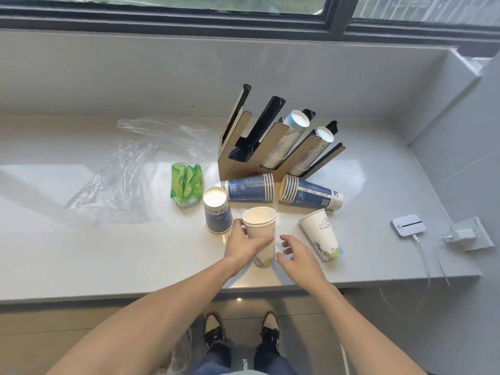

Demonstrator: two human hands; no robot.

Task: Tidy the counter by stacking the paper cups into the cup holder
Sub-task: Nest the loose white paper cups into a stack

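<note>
My left hand (243,246) grips a short stack of white paper cups (260,226) standing mouth up near the counter's front edge. My right hand (296,253) hovers just right of that stack, fingers apart, holding nothing. Another white cup (322,234) leans further right. A blue cup (217,212) stands upside down to the left. Two stacks of blue cups (249,188) (311,194) lie on their sides behind. The slanted cardboard cup holder (243,169) stands beyond them; its two right slots hold white cup stacks (290,136) (315,150), its left slots show none.
A green snack packet (186,185) and a crumpled clear plastic bag (140,166) lie to the left. A small white device (408,225) with a cable and a charger (465,235) sit at the right. A window sill wall runs behind the counter.
</note>
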